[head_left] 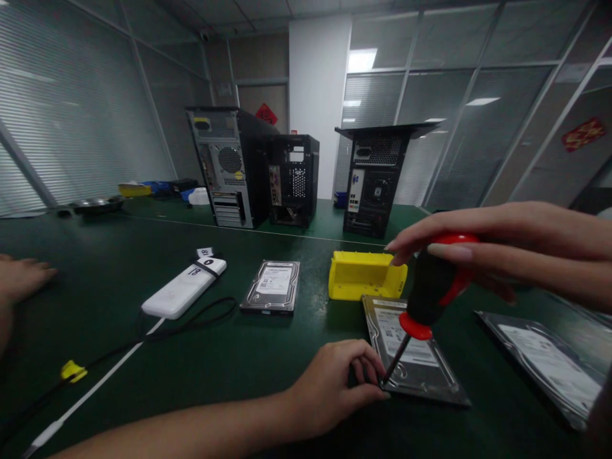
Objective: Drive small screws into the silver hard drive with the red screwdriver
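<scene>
Hard drive [421,363]: on green table [287,344], 4 o'clock in view | right hand [516,245]: holds red-black screwdriver [428,293], tip down | left hand [329,382]: curled at drive's 7 o'clock corner, can't tell if pinching | yellow bin [366,274]: drive's 11 o'clock

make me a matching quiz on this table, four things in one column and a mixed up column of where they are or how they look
1. screwdriver
2. bin
3. slim box
4. left hand

A. white, with a black band across it
B. fingers curled beside a metal tip
C. in the right hand, pointing down at a corner of the hard drive
D. yellow, by the far end of that drive

Pairs: 1-C, 2-D, 3-A, 4-B
</scene>
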### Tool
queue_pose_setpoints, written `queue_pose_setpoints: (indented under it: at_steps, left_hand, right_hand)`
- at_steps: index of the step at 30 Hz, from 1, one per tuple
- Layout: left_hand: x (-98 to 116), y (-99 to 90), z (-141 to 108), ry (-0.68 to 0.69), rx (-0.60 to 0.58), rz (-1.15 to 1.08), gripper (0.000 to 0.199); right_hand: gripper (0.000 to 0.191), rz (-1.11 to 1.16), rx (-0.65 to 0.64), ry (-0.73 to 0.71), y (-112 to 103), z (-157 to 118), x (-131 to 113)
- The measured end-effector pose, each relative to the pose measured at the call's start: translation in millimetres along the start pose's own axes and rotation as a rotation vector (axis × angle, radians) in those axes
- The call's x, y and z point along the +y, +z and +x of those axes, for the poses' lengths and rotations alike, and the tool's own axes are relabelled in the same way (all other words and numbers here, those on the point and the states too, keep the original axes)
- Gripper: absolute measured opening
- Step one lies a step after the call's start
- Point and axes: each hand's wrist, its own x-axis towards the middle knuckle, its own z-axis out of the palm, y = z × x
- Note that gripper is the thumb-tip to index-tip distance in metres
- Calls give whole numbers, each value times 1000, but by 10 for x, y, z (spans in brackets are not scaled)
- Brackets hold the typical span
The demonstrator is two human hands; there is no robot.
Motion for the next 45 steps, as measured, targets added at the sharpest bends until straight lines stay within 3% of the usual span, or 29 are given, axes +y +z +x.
queue_pose_setpoints:
  at_steps: [9,14,25,38,45]
  left_hand:
    - [8,-3,-2,-12,-3,-2,19]
    - [22,-7,2,-22,-7,21,19]
    - [21,-6,13,-14,-16,36,19]
    - [24,-6,24,-29,-21,56,20]
    - [53,-5,0,-17,-24,73,19]
  right_hand:
    - [26,157,-138,-134,-38,106,-132]
    - [24,255,-210,-134,-52,125,-149]
    - [22,244,-175,-176,-87,107,-160]
    - [24,208,-223,-129,-112,115,-194]
    - [34,198,-153,-77,-116,66,-203]
